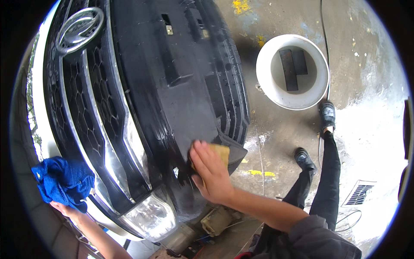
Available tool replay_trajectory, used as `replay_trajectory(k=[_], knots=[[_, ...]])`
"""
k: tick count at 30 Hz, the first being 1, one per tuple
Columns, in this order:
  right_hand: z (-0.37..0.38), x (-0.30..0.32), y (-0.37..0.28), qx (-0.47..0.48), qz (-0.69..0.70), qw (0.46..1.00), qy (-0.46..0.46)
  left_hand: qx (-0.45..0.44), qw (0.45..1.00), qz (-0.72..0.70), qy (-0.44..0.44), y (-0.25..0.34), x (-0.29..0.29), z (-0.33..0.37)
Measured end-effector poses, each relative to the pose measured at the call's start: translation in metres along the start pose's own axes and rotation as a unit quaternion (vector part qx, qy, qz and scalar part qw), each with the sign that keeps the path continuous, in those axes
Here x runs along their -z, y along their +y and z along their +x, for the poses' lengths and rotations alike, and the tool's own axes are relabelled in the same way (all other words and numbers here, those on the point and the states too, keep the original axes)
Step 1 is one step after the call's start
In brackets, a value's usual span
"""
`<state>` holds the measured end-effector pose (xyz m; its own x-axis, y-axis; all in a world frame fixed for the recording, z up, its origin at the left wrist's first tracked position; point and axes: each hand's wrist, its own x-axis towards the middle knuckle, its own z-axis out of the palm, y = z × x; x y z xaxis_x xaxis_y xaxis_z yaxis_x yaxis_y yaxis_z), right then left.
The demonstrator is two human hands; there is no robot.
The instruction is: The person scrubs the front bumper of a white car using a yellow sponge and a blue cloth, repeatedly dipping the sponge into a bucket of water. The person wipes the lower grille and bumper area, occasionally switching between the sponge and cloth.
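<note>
My right hand (211,175) presses a yellow-brown sponge (223,154) flat against the black bumper (185,108) of a vehicle. Most of the sponge lies under my palm and fingers; one corner sticks out on the right. At the far left my left hand (64,209) is closed on a bunched blue cloth (64,183), and its fingers are mostly hidden by the folds. This cloth lies against the chrome-trimmed grille (92,103) and the white bodywork near it. Wet streaks shine on the bumper just left of my right hand. A clear headlight (152,217) sits between my arms.
On the wet concrete floor at the right stands a white bucket (264,64) with dark flat pieces inside. A dark hose (324,39) runs past it. My shoes (327,114) are below the bucket. A floor drain (360,193) lies at the lower right.
</note>
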<state>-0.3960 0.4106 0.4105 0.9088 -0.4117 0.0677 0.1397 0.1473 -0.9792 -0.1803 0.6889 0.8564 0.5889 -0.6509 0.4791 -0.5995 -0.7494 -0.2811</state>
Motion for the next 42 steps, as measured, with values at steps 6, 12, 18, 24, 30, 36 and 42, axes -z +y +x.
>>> replay_trajectory(k=[6, 12, 18, 24, 30, 36, 42], knots=[[0.106, 0.017, -0.008, 0.063, -0.055, 0.995, 0.053, 0.165, 0.956, -0.244, -0.012, 0.009, -0.04, 0.011], [0.018, 0.107, -0.008, -0.084, 0.0, 0.936, -0.342, 0.198, 0.972, -0.119, -0.049, 0.138, -0.046, 0.007], [0.187, 0.261, 0.076, -0.326, -0.248, 0.899, -0.156, 0.155, 0.947, -0.233, -0.155, 0.375, -0.226, 0.004], [0.274, 0.367, 0.169, -0.227, -0.325, 0.905, -0.151, 0.328, 0.808, -0.392, -0.292, 0.563, -0.444, -0.075], [0.304, 0.36, 0.214, -0.244, -0.297, 0.877, -0.287, 0.443, 0.832, -0.191, -0.273, 0.697, -0.611, -0.14], [0.314, 0.365, 0.266, -0.219, -0.127, 0.877, -0.408, 0.3, 0.648, -0.462, -0.527, 0.779, -0.769, -0.206], [0.359, 0.369, 0.26, -0.212, -0.059, 0.896, -0.387, 0.255, 0.641, -0.487, -0.535, 0.798, -0.883, -0.215]])
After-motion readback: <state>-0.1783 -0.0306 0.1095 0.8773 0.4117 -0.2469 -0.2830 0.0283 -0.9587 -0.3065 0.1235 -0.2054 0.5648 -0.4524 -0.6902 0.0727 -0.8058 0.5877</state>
